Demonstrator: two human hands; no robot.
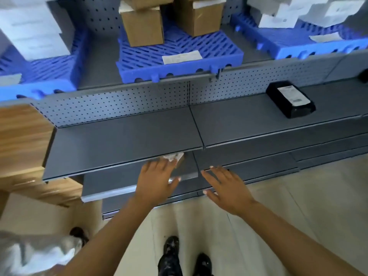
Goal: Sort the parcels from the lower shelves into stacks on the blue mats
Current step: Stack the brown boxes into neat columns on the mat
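Note:
A small brown parcel (178, 158) with a white label sits on a lower grey shelf (139, 180), mostly hidden under the shelf above. My left hand (156, 179) reaches over it, fingers straight, fingertips at its near edge. To the right, my right hand (226, 189) hovers open over the shelf edge, holding nothing. A black wrapped parcel (290, 101) with a white label lies on the upper grey shelf (127, 140) at right. Blue mats stand on the top level: the middle mat (179, 56) carries brown boxes (142, 24), the left mat (49, 74) white parcels (33, 26), the right mat (310, 42) white mailers (298, 12).
A wooden cabinet (22, 140) stands at the left beside the shelves. A white bag (37, 253) lies on the floor at bottom left. My shoes (171, 253) stand on the pale tiled floor (298, 206) in front of the shelving. A perforated grey back panel (119, 106) rises behind the upper shelf.

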